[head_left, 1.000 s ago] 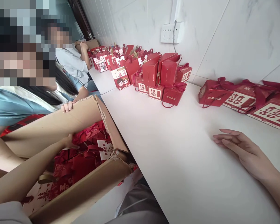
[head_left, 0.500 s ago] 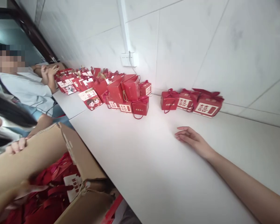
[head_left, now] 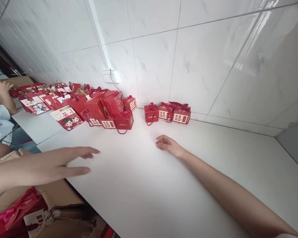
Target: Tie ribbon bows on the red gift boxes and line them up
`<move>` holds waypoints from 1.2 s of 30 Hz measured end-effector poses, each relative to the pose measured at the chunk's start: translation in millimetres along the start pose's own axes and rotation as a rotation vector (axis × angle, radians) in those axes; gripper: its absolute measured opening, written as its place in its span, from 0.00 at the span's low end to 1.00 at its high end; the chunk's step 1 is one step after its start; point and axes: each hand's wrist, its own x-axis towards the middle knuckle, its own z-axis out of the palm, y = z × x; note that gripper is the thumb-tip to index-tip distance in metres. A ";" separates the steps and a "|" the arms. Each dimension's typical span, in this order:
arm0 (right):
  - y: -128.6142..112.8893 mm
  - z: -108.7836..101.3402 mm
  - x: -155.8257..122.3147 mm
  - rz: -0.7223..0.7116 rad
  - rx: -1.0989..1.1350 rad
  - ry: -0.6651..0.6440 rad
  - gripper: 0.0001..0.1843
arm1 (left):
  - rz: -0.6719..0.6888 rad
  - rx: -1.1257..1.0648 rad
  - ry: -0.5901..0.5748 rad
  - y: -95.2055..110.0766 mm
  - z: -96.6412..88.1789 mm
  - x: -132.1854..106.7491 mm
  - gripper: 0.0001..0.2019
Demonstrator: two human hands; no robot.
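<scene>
Grip on my left side is wide: the left hand (head_left: 57, 165) has thumb and fingers apart with nothing between them, slightly blurred across the near edge of the bench (head_left: 144, 181), so I cannot judge its height. My right hand (head_left: 167, 145) is narrower, fingers loosely curled, nothing visible in it, low at the bench. Just beyond it, three ribboned red boxes (head_left: 152, 113) stand near the wall (head_left: 159, 66); I judge that a careless forward push of the knuckles could shove them askew.

Ahead of my left fingertips, the stacked red boxes (head_left: 114, 104) worry me more. The taller ones appear to rest on small ones, and a gold loop (head_left: 105, 112) hangs in front; hooking it could topple the upper layer. Beside them, the couple-printed bag (head_left: 69, 119) looks tilted, so a sideways brush might flatten it.

Below my left forearm, the carton (head_left: 62, 193) has a ragged corner that could snag ribbon on the red packages (head_left: 17, 208) inside. Farthest off, a co-worker's hands (head_left: 3, 87) are close to the far bags (head_left: 36, 104); pushing the row that way would crowd them.
</scene>
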 end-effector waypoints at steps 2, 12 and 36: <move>-7.2 -16.7 13.5 -0.033 -0.105 0.072 0.11 | 0.125 -0.014 -0.339 35.7 -0.1 18.5 0.28; -20.6 -115.0 89.2 -0.007 -0.701 0.777 0.21 | 0.591 -0.173 0.322 171.7 45.7 213.0 0.24; 11.2 -138.4 66.3 0.099 -1.126 0.558 0.29 | 0.470 -1.407 0.300 85.9 148.8 264.5 0.35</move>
